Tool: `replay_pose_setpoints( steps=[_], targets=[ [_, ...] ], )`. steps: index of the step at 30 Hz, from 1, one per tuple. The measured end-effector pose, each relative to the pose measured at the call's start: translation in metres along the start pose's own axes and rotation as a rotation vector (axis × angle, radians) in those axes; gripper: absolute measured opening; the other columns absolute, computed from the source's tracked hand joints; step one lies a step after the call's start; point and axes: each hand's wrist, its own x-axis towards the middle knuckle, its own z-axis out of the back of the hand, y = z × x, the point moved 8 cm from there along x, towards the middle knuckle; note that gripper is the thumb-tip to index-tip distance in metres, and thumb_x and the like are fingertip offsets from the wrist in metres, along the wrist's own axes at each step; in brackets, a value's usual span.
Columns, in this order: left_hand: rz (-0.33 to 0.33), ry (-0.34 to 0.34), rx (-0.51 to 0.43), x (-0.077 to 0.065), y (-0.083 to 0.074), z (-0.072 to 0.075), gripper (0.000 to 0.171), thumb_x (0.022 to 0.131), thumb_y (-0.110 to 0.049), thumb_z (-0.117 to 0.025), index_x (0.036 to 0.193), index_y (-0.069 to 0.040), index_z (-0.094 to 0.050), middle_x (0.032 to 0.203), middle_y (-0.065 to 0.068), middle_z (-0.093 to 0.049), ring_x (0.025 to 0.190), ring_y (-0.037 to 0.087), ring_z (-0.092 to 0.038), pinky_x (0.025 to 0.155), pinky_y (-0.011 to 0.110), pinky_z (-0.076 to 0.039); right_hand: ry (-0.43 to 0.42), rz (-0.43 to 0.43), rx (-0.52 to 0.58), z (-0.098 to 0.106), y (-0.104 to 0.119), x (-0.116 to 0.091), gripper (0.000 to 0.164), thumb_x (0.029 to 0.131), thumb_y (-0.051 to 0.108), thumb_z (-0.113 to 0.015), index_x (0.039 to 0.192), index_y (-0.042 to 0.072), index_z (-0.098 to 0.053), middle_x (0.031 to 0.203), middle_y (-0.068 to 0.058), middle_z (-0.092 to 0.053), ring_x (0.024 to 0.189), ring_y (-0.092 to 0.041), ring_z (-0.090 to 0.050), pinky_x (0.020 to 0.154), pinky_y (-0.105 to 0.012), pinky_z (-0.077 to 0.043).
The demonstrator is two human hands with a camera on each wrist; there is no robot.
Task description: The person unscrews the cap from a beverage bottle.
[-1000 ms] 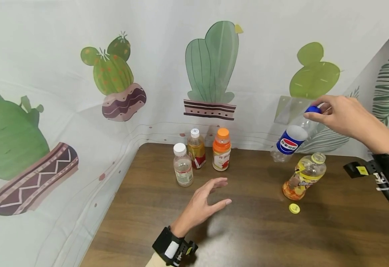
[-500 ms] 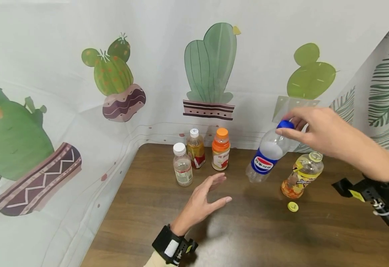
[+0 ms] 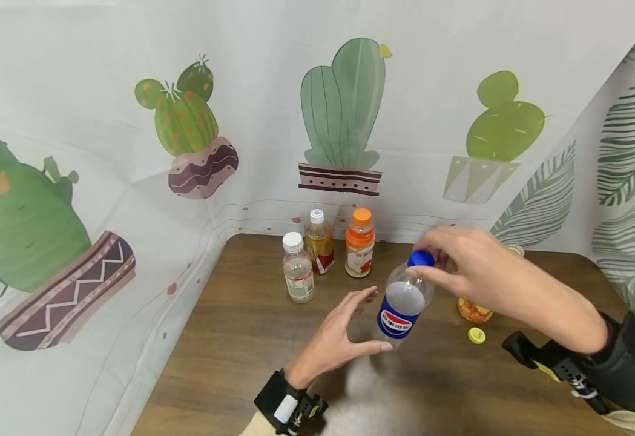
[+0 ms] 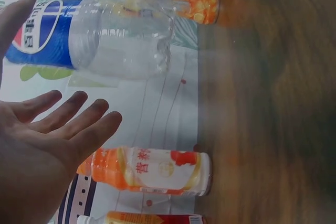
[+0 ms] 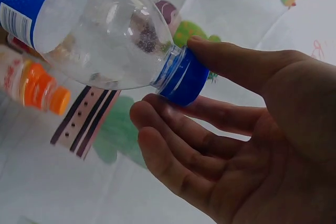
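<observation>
i saw the right hand (image 3: pixel 467 263) pinch the blue cap (image 3: pixel 421 258) of the blue-labelled bottle (image 3: pixel 396 318), which hung tilted above the brown table (image 3: pixel 230 339). the left hand (image 3: pixel 333 336) was spread wide right beside it; i could not tell whether its thumb touched. near the right arm (image 3: pixel 546 309), a yellow cap (image 3: pixel 477 335) lay on the wood.

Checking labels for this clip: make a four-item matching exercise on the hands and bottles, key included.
1. Blue-capped bottle
2. Loose yellow cap
3. Left hand
4. Orange-capped bottle

A. standing upright
B. fingers extended, gripping nothing
C. tilted, pinched at its top by the right hand
D. lying flat on the table

Pairs: 1-C, 2-D, 3-B, 4-A
</observation>
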Motion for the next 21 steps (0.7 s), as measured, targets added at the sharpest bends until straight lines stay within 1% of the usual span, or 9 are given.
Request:
replay_pose_setpoints(
  steps=[5, 8, 11, 14, 16, 19, 21],
  targets=[
    [-0.001, 0.018, -0.017, 0.000, 0.000, -0.006, 0.090, 0.079, -0.040, -0.083, 0.151, -0.028, -0.032, 0.148, -0.003, -0.046, 0.136, 0.015, -0.047, 0.112, 0.039, -0.042, -0.016, 0.027, 0.023, -0.011, 0.011, -0.001, 0.018, 0.087, 0.028, -0.077, 0.097, 0.015, -0.068, 0.084, 0.009, -0.064, 0.072, -0.002, -0.055, 0.061, -0.023, -0.050],
    [0.009, 0.015, -0.014, -0.001, 0.001, -0.008, 0.089, 0.079, -0.040, -0.083, 0.151, -0.029, -0.033, 0.146, -0.004, -0.048, 0.133, 0.014, -0.050, 0.110, 0.040, -0.044, -0.039, 0.043, 0.036, -0.016, 0.018, -0.003, 0.018, 0.087, 0.026, -0.077, 0.098, 0.015, -0.067, 0.086, 0.008, -0.064, 0.073, -0.002, -0.056, 0.061, -0.023, -0.050],
    [0.007, 0.010, 0.012, -0.003, 0.002, -0.009, 0.082, 0.080, -0.040, -0.082, 0.148, -0.029, -0.037, 0.139, -0.004, -0.056, 0.124, 0.011, -0.057, 0.105, 0.036, -0.048, -0.063, 0.055, 0.033, -0.020, 0.024, -0.005, 0.019, 0.086, 0.026, -0.077, 0.097, 0.015, -0.066, 0.084, 0.009, -0.062, 0.071, -0.001, -0.054, 0.060, -0.021, -0.049],
    [-0.005, 0.005, 0.007, -0.004, 0.003, -0.010, 0.070, 0.081, -0.037, -0.082, 0.140, -0.026, -0.047, 0.127, -0.004, -0.064, 0.113, 0.008, -0.062, 0.097, 0.031, -0.052, -0.060, 0.047, 0.040, -0.025, 0.029, -0.007, 0.019, 0.087, 0.028, -0.076, 0.097, 0.016, -0.065, 0.085, 0.010, -0.060, 0.072, 0.000, -0.054, 0.061, -0.020, -0.049],
    [-0.015, -0.005, -0.008, -0.005, 0.003, -0.009, 0.062, 0.081, -0.034, -0.083, 0.133, -0.024, -0.053, 0.120, -0.003, -0.068, 0.108, 0.008, -0.064, 0.093, 0.029, -0.054, -0.063, 0.035, 0.019, -0.027, 0.030, -0.009, 0.021, 0.089, 0.032, -0.074, 0.098, 0.016, -0.064, 0.086, 0.010, -0.060, 0.072, 0.001, -0.054, 0.061, -0.020, -0.049],
    [-0.011, -0.030, -0.035, -0.006, 0.004, -0.007, 0.055, 0.080, -0.032, -0.084, 0.126, -0.022, -0.056, 0.115, -0.003, -0.069, 0.104, 0.007, -0.066, 0.091, 0.028, -0.055, -0.090, 0.004, -0.054, -0.026, 0.031, -0.012, 0.027, 0.090, 0.041, -0.071, 0.099, 0.016, -0.063, 0.086, 0.010, -0.060, 0.068, -0.001, -0.052, 0.057, -0.021, -0.047],
    [-0.012, -0.055, -0.011, -0.006, 0.004, -0.004, 0.054, 0.079, -0.033, -0.084, 0.125, -0.021, -0.057, 0.113, -0.003, -0.070, 0.102, 0.007, -0.066, 0.090, 0.028, -0.055, -0.121, -0.017, -0.109, -0.025, 0.031, -0.013, 0.031, 0.090, 0.046, -0.070, 0.094, 0.016, -0.061, 0.081, 0.011, -0.057, 0.063, -0.001, -0.049, 0.053, -0.021, -0.043]
  ],
)
